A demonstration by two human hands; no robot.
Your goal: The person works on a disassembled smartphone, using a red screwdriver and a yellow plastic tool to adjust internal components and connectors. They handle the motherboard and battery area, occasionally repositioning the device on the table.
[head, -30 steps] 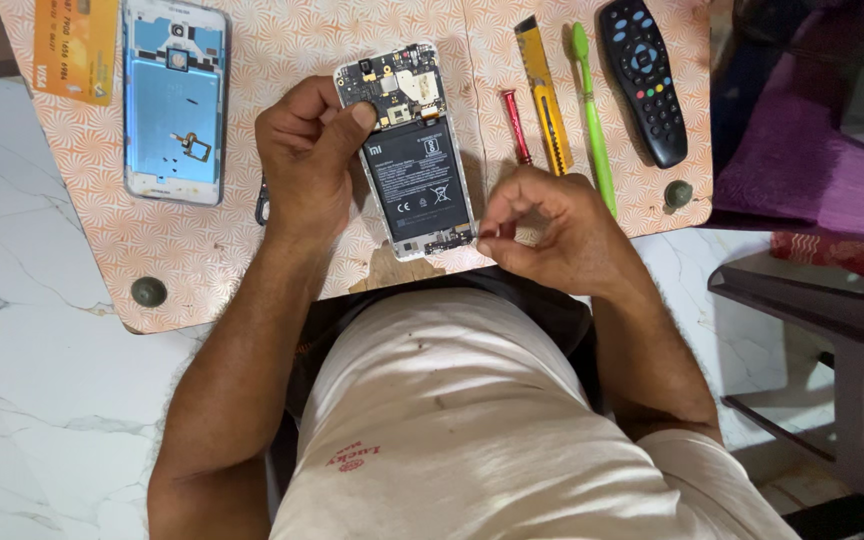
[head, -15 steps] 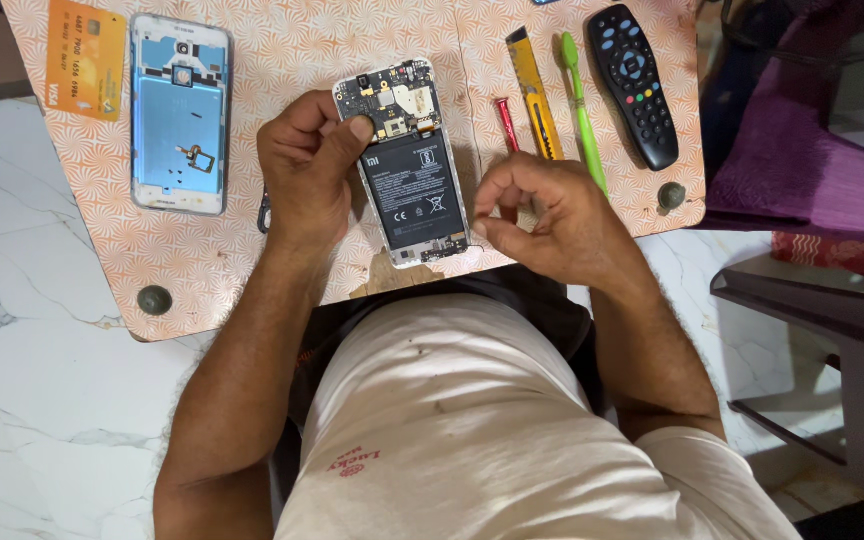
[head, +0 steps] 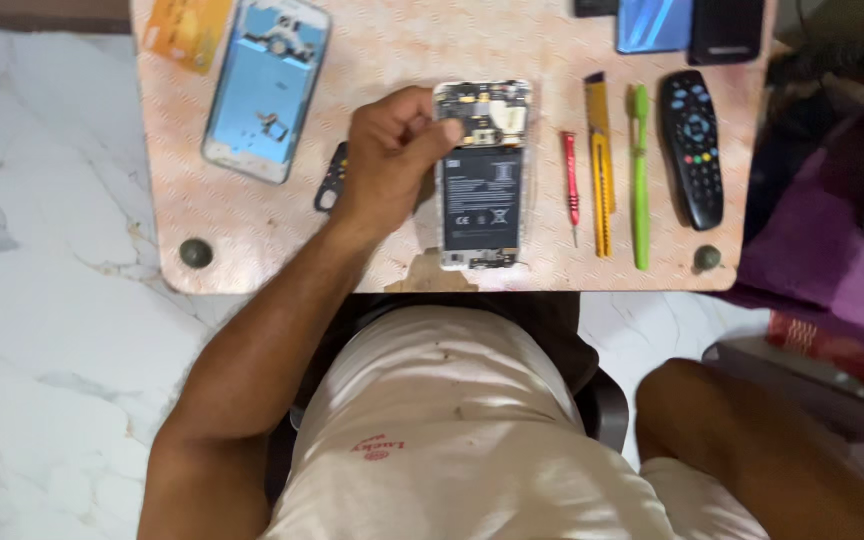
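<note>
Head view: pink table (head: 252, 240) on marble floor (head: 42, 330) — cluttered.

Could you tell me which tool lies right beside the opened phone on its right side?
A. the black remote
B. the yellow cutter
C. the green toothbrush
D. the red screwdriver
D: the red screwdriver lies just right of the opened phone, with the yellow cutter, green toothbrush and black remote farther right in that order.
</note>
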